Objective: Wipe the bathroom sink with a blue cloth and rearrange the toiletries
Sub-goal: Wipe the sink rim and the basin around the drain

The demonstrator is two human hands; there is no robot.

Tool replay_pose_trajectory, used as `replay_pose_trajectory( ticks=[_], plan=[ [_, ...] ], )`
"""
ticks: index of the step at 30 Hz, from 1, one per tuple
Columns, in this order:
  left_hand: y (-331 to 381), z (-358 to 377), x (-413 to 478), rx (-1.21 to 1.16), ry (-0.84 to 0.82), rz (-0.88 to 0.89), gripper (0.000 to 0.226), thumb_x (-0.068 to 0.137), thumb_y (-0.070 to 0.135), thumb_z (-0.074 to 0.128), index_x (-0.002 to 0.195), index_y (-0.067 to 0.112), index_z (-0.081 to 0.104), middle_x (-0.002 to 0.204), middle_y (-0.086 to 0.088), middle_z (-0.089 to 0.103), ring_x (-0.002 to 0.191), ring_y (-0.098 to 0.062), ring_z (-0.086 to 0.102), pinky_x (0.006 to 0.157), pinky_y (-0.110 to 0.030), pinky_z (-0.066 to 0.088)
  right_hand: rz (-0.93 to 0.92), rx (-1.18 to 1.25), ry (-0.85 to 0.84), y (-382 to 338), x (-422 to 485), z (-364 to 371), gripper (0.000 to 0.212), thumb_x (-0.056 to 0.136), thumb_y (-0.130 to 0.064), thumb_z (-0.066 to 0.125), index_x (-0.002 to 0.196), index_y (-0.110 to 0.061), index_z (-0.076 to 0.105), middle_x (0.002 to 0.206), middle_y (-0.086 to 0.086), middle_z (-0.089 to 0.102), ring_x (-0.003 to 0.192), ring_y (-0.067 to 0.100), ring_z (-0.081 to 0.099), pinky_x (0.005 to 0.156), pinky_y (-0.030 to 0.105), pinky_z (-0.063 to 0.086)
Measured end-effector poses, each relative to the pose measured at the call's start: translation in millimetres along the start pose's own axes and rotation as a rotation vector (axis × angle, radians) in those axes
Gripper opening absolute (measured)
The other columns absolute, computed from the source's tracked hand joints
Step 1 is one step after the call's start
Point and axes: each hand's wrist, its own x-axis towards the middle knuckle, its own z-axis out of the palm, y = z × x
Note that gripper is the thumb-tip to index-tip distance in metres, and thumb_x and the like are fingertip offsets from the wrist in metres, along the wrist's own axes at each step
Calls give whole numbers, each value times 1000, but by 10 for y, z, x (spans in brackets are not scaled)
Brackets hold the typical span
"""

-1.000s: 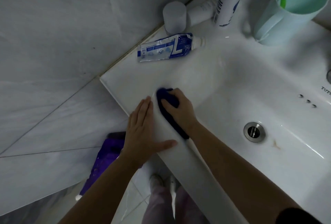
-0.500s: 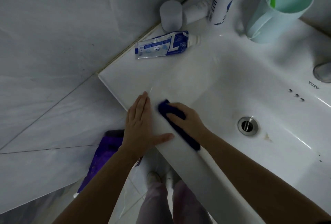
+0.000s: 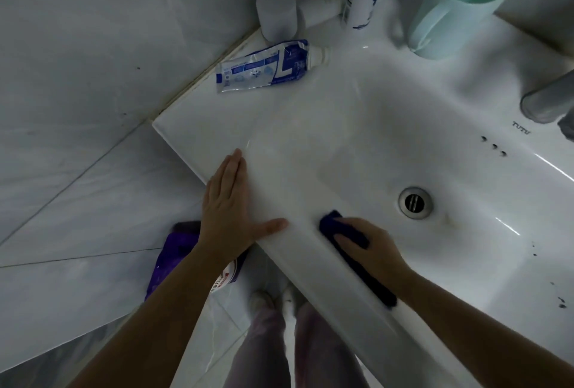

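Both forearms bare to the frame edge; no sleeve, cuff, watch or bracelet visible on either. Left hand [image 3: 228, 210]: no rings seen, nails short and unpainted as far as the dim light allows. Right hand [image 3: 371, 248]: likewise bare, no rings or bands on the fingers that show. Legs visible below, between the arms: loose trousers [image 3: 310, 347] in a pale pinkish-mauve, soft and slightly mottled fabric, possibly a faint print, too blurred to tell. Feet in light, whitish footwear [image 3: 273, 297], rounded toes; whether slippers or socks cannot be told.
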Motion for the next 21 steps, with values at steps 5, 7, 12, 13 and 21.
replay_pose_trajectory(
  ticks=[5,7,12,13,21],
  plan=[
    [14,-6,-5,-10,-4,-2,127,60,93,21,144,-2,17,152,-16,17,138,-26,13,110,-47,18,177,-229,204,464,-229,-252,25,90,-27,56,113,-36,58,110,-3,62,99,21,59,77,22,35],
    [15,-6,-3,3,-2,0,126,61,92,22,143,-3,19,151,-17,20,137,-29,17,109,-48,20,142,-308,260,312,208,-114,31,92,-33,51,122,-27,56,118,3,59,101,24,57,74,21,32],
    [30,-22,-6,25,-9,4,127,61,92,21,142,-5,22,150,-19,21,137,-32,19,109,-47,20,-27,18,-4,-206,261,95,23,89,-30,57,111,-32,62,111,-7,65,101,14,59,85,24,42],
    [37,-30,-7,21,-14,2,127,61,93,20,142,-5,21,151,-19,20,137,-33,19,109,-47,20,1,87,-28,-133,41,32,21,87,-27,60,106,-35,63,106,-10,65,99,13,60,87,27,45],
    [19,-6,-1,29,-3,1,125,62,92,21,141,-6,23,149,-20,23,136,-33,21,108,-45,19,140,-245,216,165,261,-31,31,91,-37,51,119,-29,58,114,2,62,101,24,58,76,26,38]
  ],
)
